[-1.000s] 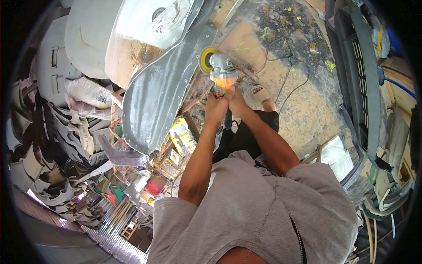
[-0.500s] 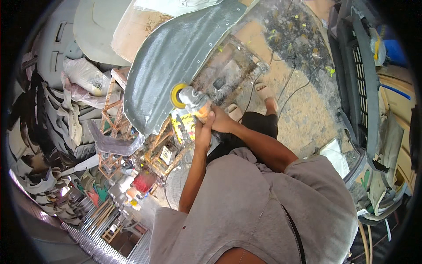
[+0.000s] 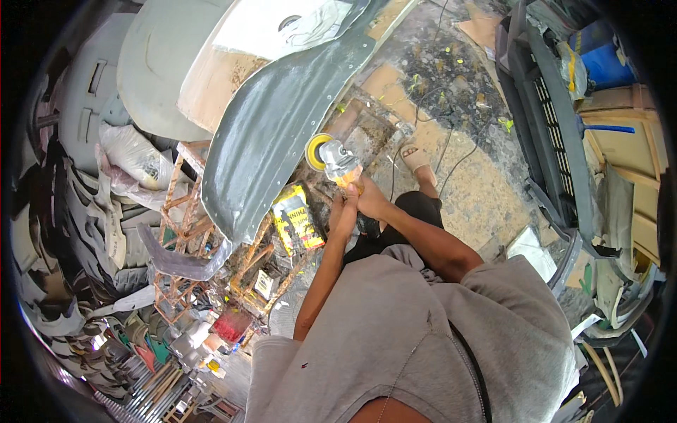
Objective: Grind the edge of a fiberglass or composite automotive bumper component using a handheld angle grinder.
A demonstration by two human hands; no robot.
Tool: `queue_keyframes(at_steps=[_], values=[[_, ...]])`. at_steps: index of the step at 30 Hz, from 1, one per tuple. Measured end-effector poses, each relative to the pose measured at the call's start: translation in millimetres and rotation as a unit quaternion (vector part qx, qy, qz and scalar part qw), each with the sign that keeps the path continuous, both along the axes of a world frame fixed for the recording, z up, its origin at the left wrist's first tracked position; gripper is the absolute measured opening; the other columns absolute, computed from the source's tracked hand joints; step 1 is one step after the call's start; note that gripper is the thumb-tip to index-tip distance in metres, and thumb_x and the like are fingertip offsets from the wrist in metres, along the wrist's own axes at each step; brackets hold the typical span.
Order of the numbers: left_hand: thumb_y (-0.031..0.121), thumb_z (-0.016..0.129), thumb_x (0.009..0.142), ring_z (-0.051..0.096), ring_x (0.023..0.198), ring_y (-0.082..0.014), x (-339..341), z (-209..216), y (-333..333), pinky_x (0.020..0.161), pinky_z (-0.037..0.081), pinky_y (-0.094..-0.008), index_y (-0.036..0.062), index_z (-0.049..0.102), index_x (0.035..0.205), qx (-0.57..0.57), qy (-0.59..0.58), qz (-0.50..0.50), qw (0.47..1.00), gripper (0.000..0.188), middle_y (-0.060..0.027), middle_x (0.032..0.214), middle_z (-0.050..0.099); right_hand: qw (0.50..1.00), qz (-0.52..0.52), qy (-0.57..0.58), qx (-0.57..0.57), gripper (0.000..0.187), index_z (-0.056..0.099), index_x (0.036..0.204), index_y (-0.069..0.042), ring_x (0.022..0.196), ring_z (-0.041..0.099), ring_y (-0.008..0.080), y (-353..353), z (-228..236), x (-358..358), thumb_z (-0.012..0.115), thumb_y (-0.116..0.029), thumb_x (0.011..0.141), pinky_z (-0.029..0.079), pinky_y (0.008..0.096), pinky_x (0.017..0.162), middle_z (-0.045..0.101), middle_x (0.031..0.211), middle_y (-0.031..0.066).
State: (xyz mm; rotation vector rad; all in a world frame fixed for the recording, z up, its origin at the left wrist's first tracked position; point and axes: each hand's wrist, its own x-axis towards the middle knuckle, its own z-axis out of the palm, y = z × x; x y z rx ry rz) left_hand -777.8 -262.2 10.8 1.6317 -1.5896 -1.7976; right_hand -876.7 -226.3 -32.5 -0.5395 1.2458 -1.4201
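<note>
Both hands hold an angle grinder [image 3: 343, 166] with a grey metal head, an orange body and a round yellow-rimmed disc [image 3: 316, 152]. My right hand [image 3: 371, 199] is wrapped round the orange body. Against it, my left hand [image 3: 341, 211] is closed on the rear of the body, its fingers partly hidden. To the left lies a long, curved dark grey panel [image 3: 271, 116] with small holes along its edge. The disc is beside that edge, with a gap between them in the picture.
A yellow and black bag [image 3: 296, 220] sits left of my forearms. Rusty metal framework [image 3: 182, 211] stands below the panel. Car bumpers and trim [image 3: 116, 211] are piled on the left; a dark bumper [image 3: 553, 120] stands on the right. Black cables [image 3: 446, 151] cross the floor.
The grinder and both hands have moved right and slightly down, so the disc no longer overlaps the panel's edge. The view has shifted a little, and more of the yellow bag shows.
</note>
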Motion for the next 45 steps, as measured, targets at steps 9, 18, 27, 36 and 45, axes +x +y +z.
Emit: queue_keyframes(at_steps=[9, 18, 27, 36, 45], values=[[0.051, 0.053, 0.094, 0.056, 0.109, -0.0221, -94.8, 5.9, -32.3, 0.096, 0.042, -0.0331, -0.0079, 0.048, 0.126, 0.001, -0.035, -0.021, 0.999, 0.068, -0.0183, 0.118, 0.059, 0.999, -0.032, -0.042, -0.005, 0.035, 0.056, 0.118, 0.002, 0.100, 0.060, 0.0180, -29.8, -11.5, -82.9, 0.062, -0.014, 0.087, 0.046, 0.0328, 0.088, 0.065, 0.109, 0.0106], [0.065, 0.052, 0.088, 0.064, 0.091, -0.0291, -192.7, 14.1, -77.4, 0.083, 0.047, -0.0368, -0.0072, 0.053, 0.116, -0.071, -0.149, -0.084, 0.983, 0.078, -0.0212, 0.095, 0.066, 0.995, -0.074, -0.053, -0.051, 0.027, 0.055, 0.112, -0.001, 0.089, 0.060, 0.0125, -63.7, -19.5, -165.1, 0.064, -0.013, 0.089, 0.051, 0.0294, 0.076, 0.064, 0.100, 0.0048], [0.059, 0.053, 0.090, 0.063, 0.094, -0.0260, -239.5, 26.9, -85.9, 0.086, 0.046, -0.0345, -0.0070, 0.051, 0.123, -0.046, -0.215, -0.101, 0.970, 0.074, -0.0174, 0.101, 0.066, 0.999, -0.018, -0.041, 0.010, 0.029, 0.060, 0.109, -0.001, 0.085, 0.061, 0.0169, -72.1, -35.0, -202.3, 0.063, -0.016, 0.084, 0.049, 0.0334, 0.077, 0.066, 0.097, 0.0078], [0.037, 0.043, 0.102, 0.046, 0.123, -0.0222, -160.3, 8.5, -16.6, 0.105, 0.034, -0.0343, -0.0036, 0.044, 0.136, -0.034, 0.023, 0.057, 0.998, 0.053, -0.0123, 0.134, 0.050, 0.990, 0.102, -0.018, -0.092, 0.037, 0.059, 0.112, 0.001, 0.098, 0.061, 0.0165, -41.1, 5.0, -176.3, 0.068, -0.012, 0.079, 0.047, 0.0322, 0.087, 0.066, 0.104, 0.0095], [0.052, 0.048, 0.096, 0.057, 0.095, -0.0177, -217.2, 13.6, -64.6, 0.088, 0.044, -0.0317, -0.0022, 0.057, 0.116, -0.004, -0.084, -0.036, 0.996, 0.058, -0.0106, 0.102, 0.065, 0.994, -0.087, -0.066, -0.026, 0.028, 0.061, 0.104, -0.001, 0.085, 0.063, 0.0172, -61.7, -12.2, -199.6, 0.068, -0.014, 0.080, 0.050, 0.0335, 0.076, 0.067, 0.094, 0.0109]])
